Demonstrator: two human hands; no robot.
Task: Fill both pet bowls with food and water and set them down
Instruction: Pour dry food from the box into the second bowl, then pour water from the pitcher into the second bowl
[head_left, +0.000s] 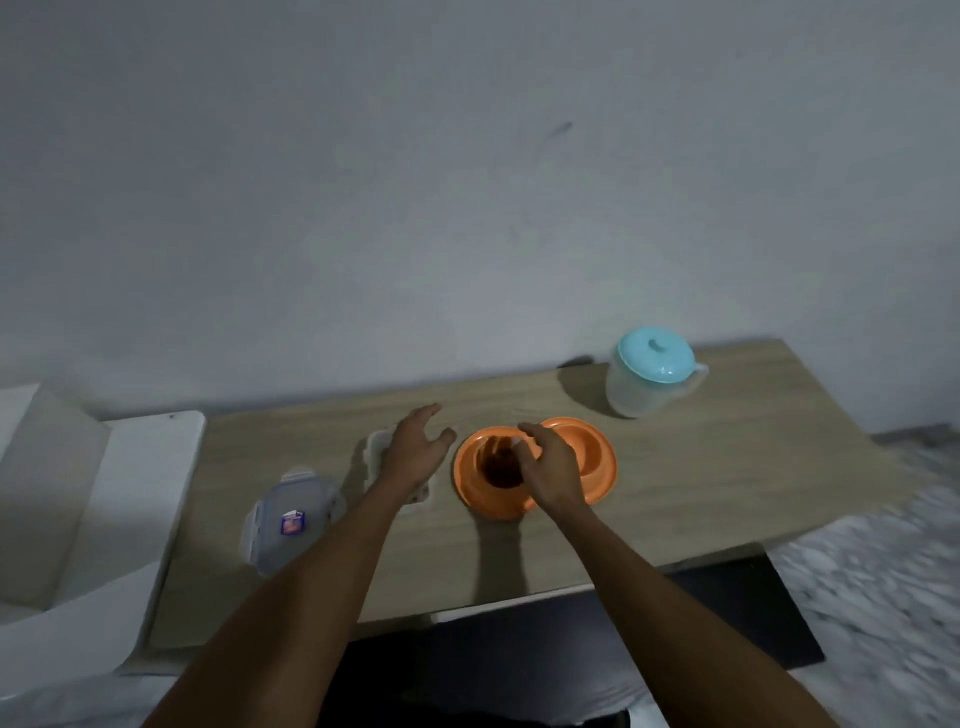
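Right hand (553, 470): palm down, fingers loosely curled and gripping nothing, held over the left well of the orange double pet bowl (605, 483); contact with the bowl cannot be told.

Left hand (415, 454): palm down, fingers spread and relaxed, above the clear plastic container (378, 448); whether it touches the container cannot be told.

Orange double pet bowl: flat on the wooden table (727, 467), near the middle and between the two hands. The left well holds a dark brown heap of pet food (501, 475). The right well is partly hidden by the right hand, and its contents cannot be made out.

Clear plastic container: on the table just left of the bowl, mostly covered by the left hand.

Container lid (291, 519): clear, with clip flaps and a small sticker, lying on the table left of the container, towards the near edge.

Pitcher (644, 395): translucent, upright, closed with a teal lid (655, 354), standing at the back right of the table, well apart from the bowl.

White furniture (130, 493): against the table's left end.

Speckled floor (883, 571): to the right, blurred.
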